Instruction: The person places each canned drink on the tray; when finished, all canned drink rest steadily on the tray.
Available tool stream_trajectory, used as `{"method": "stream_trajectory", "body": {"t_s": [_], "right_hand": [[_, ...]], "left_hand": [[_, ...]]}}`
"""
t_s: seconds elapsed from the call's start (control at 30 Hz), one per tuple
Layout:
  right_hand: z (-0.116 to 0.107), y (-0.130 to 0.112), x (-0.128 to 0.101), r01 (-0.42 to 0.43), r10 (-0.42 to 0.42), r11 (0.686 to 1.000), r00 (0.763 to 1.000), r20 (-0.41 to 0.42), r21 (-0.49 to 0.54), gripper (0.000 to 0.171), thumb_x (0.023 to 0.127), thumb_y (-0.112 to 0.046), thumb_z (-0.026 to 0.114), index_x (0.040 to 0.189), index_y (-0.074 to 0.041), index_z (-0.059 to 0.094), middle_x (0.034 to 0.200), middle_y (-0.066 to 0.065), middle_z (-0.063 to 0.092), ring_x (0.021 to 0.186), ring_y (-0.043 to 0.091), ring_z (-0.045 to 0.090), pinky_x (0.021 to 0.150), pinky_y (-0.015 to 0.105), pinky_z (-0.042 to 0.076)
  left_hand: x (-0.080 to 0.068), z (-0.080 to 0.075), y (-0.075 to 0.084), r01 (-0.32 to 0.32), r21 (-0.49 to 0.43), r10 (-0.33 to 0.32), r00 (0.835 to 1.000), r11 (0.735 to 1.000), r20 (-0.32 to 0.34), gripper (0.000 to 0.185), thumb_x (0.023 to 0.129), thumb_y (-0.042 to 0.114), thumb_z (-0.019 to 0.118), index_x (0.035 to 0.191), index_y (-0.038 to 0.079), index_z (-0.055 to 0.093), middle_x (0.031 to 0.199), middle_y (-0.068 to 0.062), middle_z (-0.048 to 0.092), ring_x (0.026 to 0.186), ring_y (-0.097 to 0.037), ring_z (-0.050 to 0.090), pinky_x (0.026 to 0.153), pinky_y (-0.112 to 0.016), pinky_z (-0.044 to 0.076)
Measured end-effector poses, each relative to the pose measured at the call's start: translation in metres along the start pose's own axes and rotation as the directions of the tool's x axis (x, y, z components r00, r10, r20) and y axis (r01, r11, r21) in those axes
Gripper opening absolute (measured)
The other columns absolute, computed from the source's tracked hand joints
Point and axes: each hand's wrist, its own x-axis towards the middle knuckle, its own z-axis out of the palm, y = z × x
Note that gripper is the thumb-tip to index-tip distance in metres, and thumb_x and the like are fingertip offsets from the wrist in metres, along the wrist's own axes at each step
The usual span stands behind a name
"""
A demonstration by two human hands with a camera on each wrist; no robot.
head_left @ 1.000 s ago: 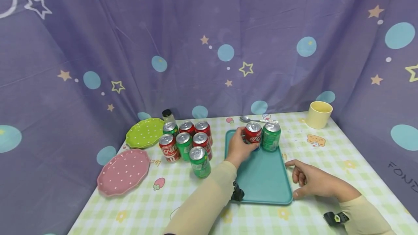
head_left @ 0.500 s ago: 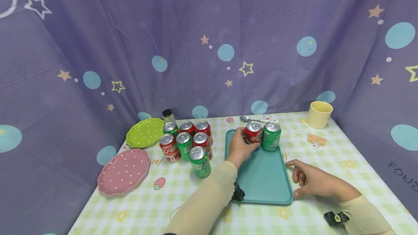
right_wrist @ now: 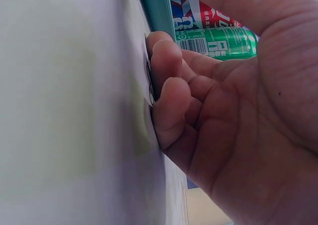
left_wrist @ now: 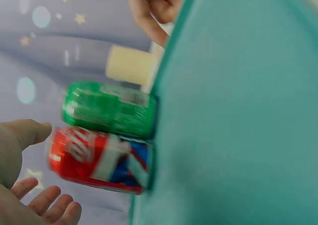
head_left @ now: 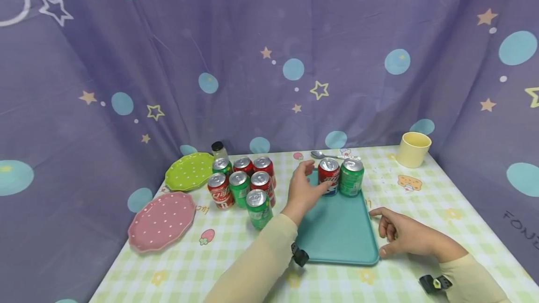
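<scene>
Released now, the glossy red can (head_left: 329, 176) stands on the smooth teal tray (head_left: 337, 228); left hand (head_left: 304, 188) spread, right hand (head_left: 404, 235) seemingly loosely curled.

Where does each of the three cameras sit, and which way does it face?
Head: looks forward and down at the table; both forearms, left hand and right hand show.
Left wrist: faces across the teal tray to the red can and green can; open fingers show.
Right wrist: at table level beside the tray's edge; palm and curled fingers show.
All three views share the two cans.
</scene>
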Motion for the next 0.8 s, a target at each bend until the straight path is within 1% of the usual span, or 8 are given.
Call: {"method": "stream_trajectory", "body": {"t_s": [0.07,0.17,0.27,0.43,0.5,0.6,0.67,0.8], "right_hand": [[0.0,0.001,0.0,-0.001,0.001,1.0,1.0,0.0,0.003,0.097,0.079,-0.016,0.093,0.152,0.006,0.034,0.097,0.013,0.056,0.076,0.018,0.055,0.062,0.028,0.049],[-0.001,0.002,0.0,0.002,-0.002,1.0,1.0,0.002,0.01,0.097,0.079,-0.016,0.093,0.152,0.006,0.034,0.097,0.013,0.056,0.076,0.018,0.055,0.063,0.028,0.049],[-0.002,0.003,-0.001,0.007,-0.007,1.0,1.0,0.003,0.017,0.097,0.079,-0.016,0.093,0.152,0.006,0.033,0.097,0.013,0.057,0.076,0.018,0.056,0.063,0.028,0.049],[-0.001,0.005,-0.002,0.012,-0.013,1.0,1.0,0.005,0.021,0.097,0.08,-0.016,0.092,0.153,0.006,0.033,0.098,0.013,0.057,0.076,0.018,0.056,0.062,0.028,0.049],[-0.001,0.005,-0.002,0.011,-0.012,1.0,1.0,0.007,0.026,0.097,0.08,-0.015,0.092,0.153,0.007,0.032,0.098,0.013,0.057,0.076,0.018,0.056,0.062,0.028,0.049],[0.0,0.003,-0.002,0.015,-0.015,0.999,1.0,0.006,0.031,0.097,0.08,-0.015,0.092,0.153,0.007,0.033,0.098,0.014,0.057,0.076,0.018,0.056,0.062,0.027,0.049],[0.0,0.002,-0.002,0.021,-0.021,0.999,1.0,0.007,0.028,0.097,0.08,-0.015,0.092,0.152,0.007,0.033,0.098,0.014,0.057,0.076,0.018,0.056,0.062,0.027,0.049],[0.0,0.001,-0.001,0.028,-0.028,0.999,1.0,0.01,0.027,0.096,0.08,-0.015,0.092,0.152,0.008,0.032,0.098,0.014,0.057,0.076,0.018,0.056,0.062,0.027,0.049]], "left_hand": [[-0.007,-0.009,0.007,-0.038,-0.042,0.038,0.999,0.998,0.0,0.068,0.089,0.023,0.087,0.148,0.019,0.052,0.141,0.001,0.06,0.131,-0.014,0.056,0.107,-0.034,0.05],[-0.017,-0.022,0.019,-0.139,-0.11,0.137,0.99,0.984,-0.024,0.066,0.09,0.018,0.085,0.147,0.019,0.052,0.14,-0.001,0.062,0.13,-0.013,0.057,0.108,-0.038,0.051],[-0.03,-0.036,0.031,-0.241,-0.15,0.235,0.97,0.959,-0.055,0.064,0.09,0.016,0.084,0.146,0.016,0.052,0.137,-0.004,0.064,0.127,-0.013,0.059,0.107,-0.041,0.052],[-0.05,-0.067,0.041,-0.368,-0.122,0.357,0.929,0.922,-0.1,0.062,0.088,0.013,0.086,0.143,0.015,0.055,0.136,0.001,0.065,0.128,-0.014,0.059,0.108,-0.041,0.05],[-0.057,-0.08,0.039,-0.396,-0.095,0.385,0.916,0.913,-0.113,0.061,0.088,0.013,0.086,0.141,0.014,0.057,0.136,0.003,0.065,0.129,-0.014,0.058,0.109,-0.042,0.049],[-0.064,-0.1,0.028,-0.402,-0.058,0.393,0.911,0.914,-0.127,0.061,0.087,0.013,0.087,0.141,0.015,0.058,0.138,0.003,0.063,0.13,-0.014,0.057,0.11,-0.045,0.048],[-0.069,-0.112,0.019,-0.389,-0.045,0.38,0.915,0.92,-0.135,0.062,0.087,0.013,0.087,0.141,0.015,0.057,0.138,0.002,0.062,0.129,-0.017,0.057,0.11,-0.048,0.048],[-0.08,-0.132,-0.005,-0.365,-0.02,0.357,0.921,0.931,-0.157,0.063,0.087,0.012,0.087,0.142,0.018,0.057,0.139,-0.009,0.061,0.129,-0.027,0.058,0.109,-0.055,0.046]]}}
